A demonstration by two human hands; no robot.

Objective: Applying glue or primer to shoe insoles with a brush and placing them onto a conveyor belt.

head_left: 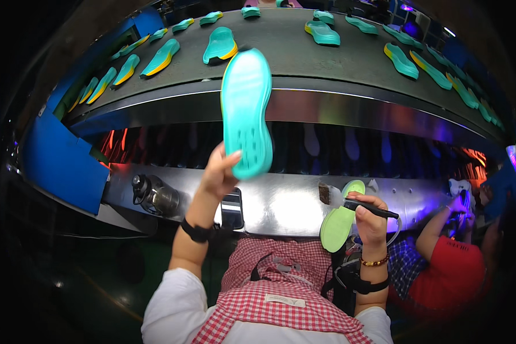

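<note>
Two hands loaded: teal sole in the left, brush in the right.
Left hand pinches the teal sole by its near end, thumb on the face; sole is up in front of the conveyor belt, contact unclear. Right hand is wrapped round the brush, over a lime-green sole; can't tell if it grips that too. Looks like the transfer step between belt and steel bench, direction unclear. Either way, next move calls for a flat set-down, bristles kept clear.
</note>
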